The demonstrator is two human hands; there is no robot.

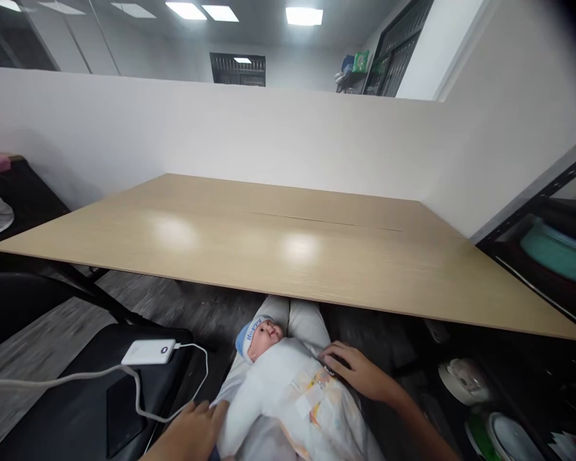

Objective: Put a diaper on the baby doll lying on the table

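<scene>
A baby doll lies on its back across my lap, its head toward the table. It wears a blue and white cap with lettering, a white top and a diaper with an orange print. My right hand rests against the doll's side by the diaper's upper edge, fingers stretched out and holding nothing. Beside the doll's sleeve, low in the picture, is my left hand. Its fingers bend downward with the tips hidden, so I cannot tell whether they grip anything.
A wide wooden table stands ahead, its front edge above my knees. To the left, a black chair carries a white power bank with a cable and a dark phone. Shelves with several items stand at right.
</scene>
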